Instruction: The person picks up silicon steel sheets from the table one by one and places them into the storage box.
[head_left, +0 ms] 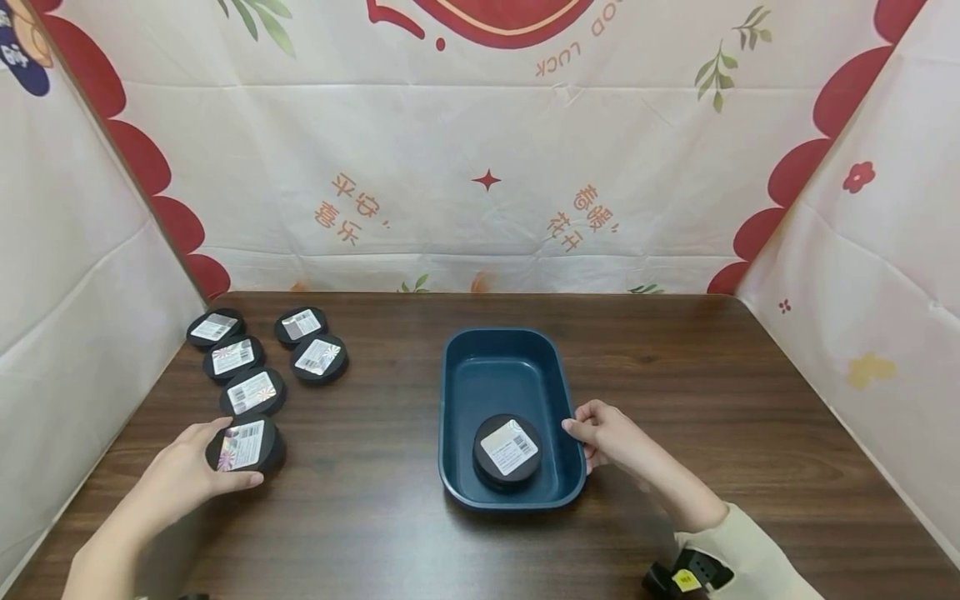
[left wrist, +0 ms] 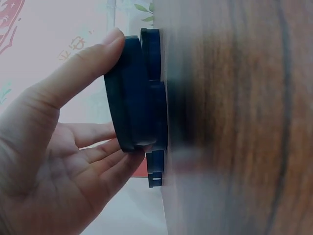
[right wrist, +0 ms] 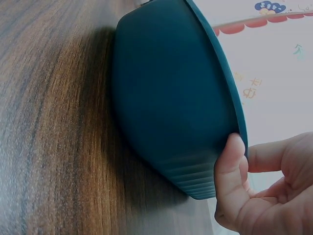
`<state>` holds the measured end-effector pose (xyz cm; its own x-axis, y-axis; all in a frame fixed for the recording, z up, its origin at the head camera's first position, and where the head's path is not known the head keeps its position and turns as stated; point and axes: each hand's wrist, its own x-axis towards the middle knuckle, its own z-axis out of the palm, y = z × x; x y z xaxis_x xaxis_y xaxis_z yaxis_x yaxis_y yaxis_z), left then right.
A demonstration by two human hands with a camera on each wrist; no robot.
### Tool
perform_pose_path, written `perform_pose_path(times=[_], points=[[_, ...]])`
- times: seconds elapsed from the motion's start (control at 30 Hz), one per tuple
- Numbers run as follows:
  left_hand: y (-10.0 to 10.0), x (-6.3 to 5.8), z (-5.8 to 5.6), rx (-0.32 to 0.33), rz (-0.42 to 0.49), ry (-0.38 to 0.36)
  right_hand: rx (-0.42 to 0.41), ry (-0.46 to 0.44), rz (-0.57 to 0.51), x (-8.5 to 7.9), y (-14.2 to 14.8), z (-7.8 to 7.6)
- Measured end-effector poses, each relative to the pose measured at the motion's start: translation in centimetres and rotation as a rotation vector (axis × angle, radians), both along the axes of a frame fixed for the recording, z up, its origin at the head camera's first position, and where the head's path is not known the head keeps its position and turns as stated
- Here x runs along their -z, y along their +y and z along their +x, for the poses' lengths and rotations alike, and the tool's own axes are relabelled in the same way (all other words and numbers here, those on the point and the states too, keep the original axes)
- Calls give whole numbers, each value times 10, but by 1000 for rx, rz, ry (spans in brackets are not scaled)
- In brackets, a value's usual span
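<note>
My left hand [head_left: 183, 471] grips a round black tin with a white barcode label [head_left: 251, 446], thumb on the near side and fingers on the far side. In the left wrist view that black tin [left wrist: 129, 95] looks lifted a little off the table. With thumb and fingers my right hand [head_left: 611, 437] pinches the right rim of a blue rectangular tray [head_left: 459, 400]. The right wrist view shows the tray's outer wall [right wrist: 166, 83] and the thumb against it. Inside the tray, near its front end, lies another labelled black tin [head_left: 507, 452].
Several more black tins stand at the table's back left, among them one [head_left: 253, 392] just behind the held tin and one [head_left: 318, 360] further right. The brown wooden table [head_left: 675, 375] ends at a printed white cloth [head_left: 487, 125]; cloth walls also flank both sides.
</note>
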<state>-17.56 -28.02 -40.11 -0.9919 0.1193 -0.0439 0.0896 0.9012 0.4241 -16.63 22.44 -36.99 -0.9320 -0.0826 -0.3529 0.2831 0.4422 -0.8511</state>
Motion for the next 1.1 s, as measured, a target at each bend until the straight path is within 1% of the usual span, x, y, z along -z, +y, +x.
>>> perform_pose_path(times=[0.13, 0.3, 0.4, 0.53, 0.6, 0.73, 0.8, 1.0, 1.1], points=[[0, -2, 1, -18, 19, 23, 7, -2, -1, 0, -1, -1], [2, -4, 2, -32, 57, 82, 12, -2, 12, -1, -1, -2], [4, -6, 3, -50, 81, 115, 9, -1, 9, -2, -2, -3], [8, -9, 2, -75, 114, 175, 7, -5, 7, -3, -3, -3], [10, -11, 1, -79, 132, 191, 9, -7, 9, -3, -3, -2], [16, -17, 0, -84, 159, 192, 8, -8, 5, -3, -2, -1], [20, -19, -1, -83, 158, 184, 8, -8, 1, -3, -2, -2], [31, -23, -3, -58, 144, 165, 14, -13, 5, -3, -2, -1], [34, -25, -4, -47, 152, 171, 18, -17, 5, -3, -1, 0]])
